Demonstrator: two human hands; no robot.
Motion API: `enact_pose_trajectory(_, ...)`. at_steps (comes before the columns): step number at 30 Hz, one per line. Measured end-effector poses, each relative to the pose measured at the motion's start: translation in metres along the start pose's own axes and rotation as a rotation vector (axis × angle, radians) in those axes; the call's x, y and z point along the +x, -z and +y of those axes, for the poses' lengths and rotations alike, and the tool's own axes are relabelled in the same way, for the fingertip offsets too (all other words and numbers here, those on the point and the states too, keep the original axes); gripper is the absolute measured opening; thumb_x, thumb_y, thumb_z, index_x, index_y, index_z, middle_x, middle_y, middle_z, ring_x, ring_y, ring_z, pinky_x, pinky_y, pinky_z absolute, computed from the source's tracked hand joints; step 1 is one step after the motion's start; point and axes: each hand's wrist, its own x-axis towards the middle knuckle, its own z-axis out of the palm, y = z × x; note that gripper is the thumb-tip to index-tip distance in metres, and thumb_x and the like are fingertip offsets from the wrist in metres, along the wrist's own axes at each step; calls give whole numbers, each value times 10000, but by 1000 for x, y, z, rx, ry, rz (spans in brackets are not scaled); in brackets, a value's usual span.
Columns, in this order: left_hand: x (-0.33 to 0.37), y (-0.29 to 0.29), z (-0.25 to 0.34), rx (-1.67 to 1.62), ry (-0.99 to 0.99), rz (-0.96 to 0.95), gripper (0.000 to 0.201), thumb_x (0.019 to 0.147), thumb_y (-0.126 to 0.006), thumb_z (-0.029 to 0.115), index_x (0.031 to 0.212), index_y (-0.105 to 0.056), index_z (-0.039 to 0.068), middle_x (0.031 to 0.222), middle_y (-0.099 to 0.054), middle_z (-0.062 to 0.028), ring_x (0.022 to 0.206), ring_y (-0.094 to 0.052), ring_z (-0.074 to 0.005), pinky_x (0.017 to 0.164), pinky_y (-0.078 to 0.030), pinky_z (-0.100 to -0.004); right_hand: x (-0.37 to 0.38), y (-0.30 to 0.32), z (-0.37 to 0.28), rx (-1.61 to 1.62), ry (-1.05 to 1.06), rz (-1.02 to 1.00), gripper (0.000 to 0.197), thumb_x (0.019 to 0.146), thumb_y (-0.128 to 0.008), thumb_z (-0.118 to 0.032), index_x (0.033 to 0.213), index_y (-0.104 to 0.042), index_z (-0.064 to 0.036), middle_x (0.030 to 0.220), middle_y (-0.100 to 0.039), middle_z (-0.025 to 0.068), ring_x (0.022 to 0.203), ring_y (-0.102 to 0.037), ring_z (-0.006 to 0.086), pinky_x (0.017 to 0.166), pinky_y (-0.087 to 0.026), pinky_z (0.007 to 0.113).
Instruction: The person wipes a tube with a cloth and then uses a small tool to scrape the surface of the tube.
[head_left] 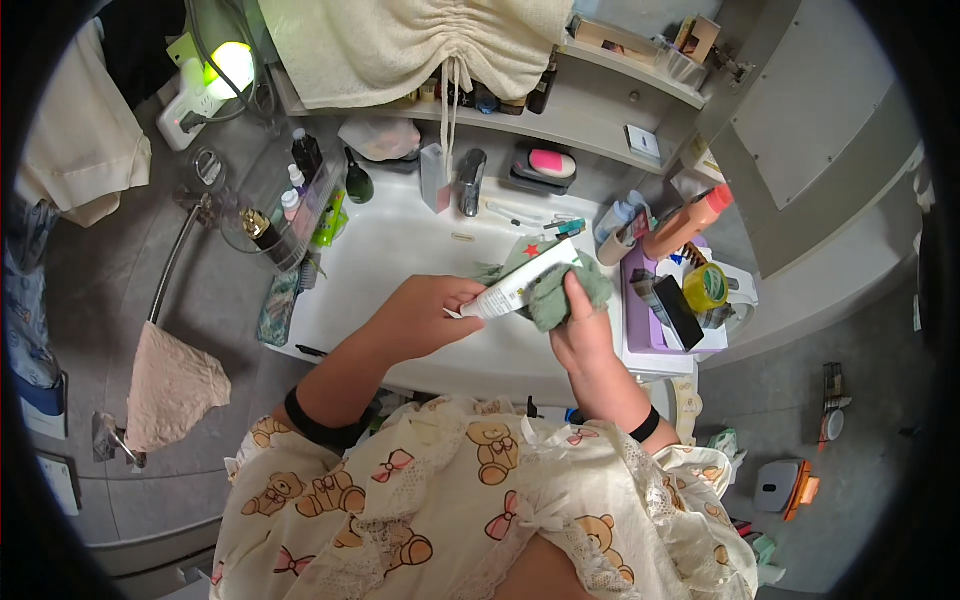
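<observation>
Over a white sink (400, 250), my left hand (425, 315) grips the lower end of a white and green tube (520, 280), which lies slanted up to the right. My right hand (582, 335) presses a grey-green cloth (555, 295) against the tube's upper part; the cloth wraps round the tube and hangs a little past my fingers. Both hands meet at the tube, above the basin's right half.
A chrome tap (470, 180) and pink soap dish (548, 165) stand behind the basin. Bottles (305, 155) crowd the left rim; an orange bottle (688, 222), yellow tape roll (705, 288) and purple tray (640, 325) sit right. A towel (170, 385) hangs on the left rail.
</observation>
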Motion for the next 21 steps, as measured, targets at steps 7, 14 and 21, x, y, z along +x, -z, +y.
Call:
enact_pose_trajectory(7,3,-13,11,-141,72,105,354,745,-677,80,1075,-559,30,949,-612,-76,838,-586,-114,732,-481,-236,-5,-9,5,-41,46,-220,431,861,-566,-210,1241,-405,-87,1191,-490,62,1118,-462,210,972,-354,382)
enact_pose_trajectory(14,5,-13,-5,-424,-3,99,355,774,-621,-10,1106,-498,12,970,-595,-74,867,-582,-110,718,-477,-234,-1,12,15,155,2,-92,524,866,-535,-374,1277,-375,-92,1275,-448,49,1196,-402,219,1027,-283,404)
enact_pose_trajectory(21,8,-23,-4,-533,-65,92,357,775,-612,-34,1104,-483,17,1014,-592,-95,894,-582,-139,759,-485,-261,-14,2,33,11,10,-408,496,834,-614,-245,1243,-383,-87,1213,-462,58,1152,-426,214,994,-328,391)
